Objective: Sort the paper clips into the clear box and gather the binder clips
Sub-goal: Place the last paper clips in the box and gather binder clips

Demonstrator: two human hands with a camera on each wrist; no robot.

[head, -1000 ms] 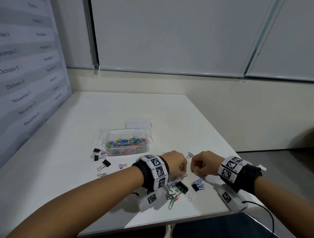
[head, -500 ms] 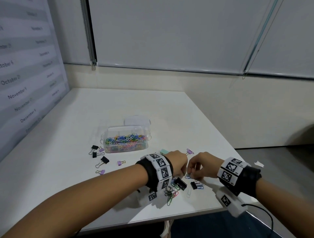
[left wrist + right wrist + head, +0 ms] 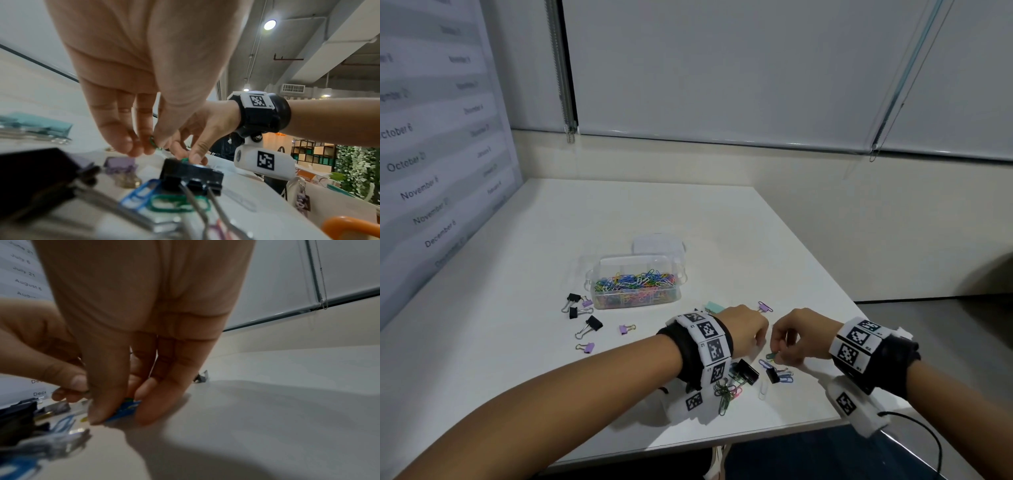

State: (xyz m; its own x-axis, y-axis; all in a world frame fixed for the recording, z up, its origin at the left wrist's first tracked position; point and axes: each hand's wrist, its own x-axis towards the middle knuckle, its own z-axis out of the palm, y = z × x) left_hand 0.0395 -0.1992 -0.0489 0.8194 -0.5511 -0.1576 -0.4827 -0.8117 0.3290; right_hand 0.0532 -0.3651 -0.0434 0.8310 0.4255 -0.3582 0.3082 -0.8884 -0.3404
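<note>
My left hand [image 3: 759, 342] and right hand [image 3: 779, 354] meet just above the table near its front right edge. The left hand [image 3: 148, 146] pinches a green paper clip [image 3: 152, 142] between thumb and fingertips. The right hand [image 3: 117, 412] pinches a blue paper clip [image 3: 126, 409], with a bit of green showing above it. Below the hands lie a black binder clip [image 3: 746, 371], a smaller black one [image 3: 772, 375], blue paper clips [image 3: 787, 376] and a tangle of green paper clips [image 3: 726, 394]. The clear box [image 3: 637, 286], open and holding many coloured paper clips, stands behind to the left.
Left of the box lie black binder clips [image 3: 573, 298] [image 3: 594, 323] and small purple ones [image 3: 626, 329] [image 3: 587, 347]. Another purple clip [image 3: 765, 307] and a teal one [image 3: 714, 306] lie behind my hands. The box lid [image 3: 659, 243] rests behind the box. The table edge [image 3: 774, 428] runs close in front.
Both hands have stayed together over the loose pile; the right hand has dipped lower toward the clips on the table. A green clip now shows between the fingertips.
</note>
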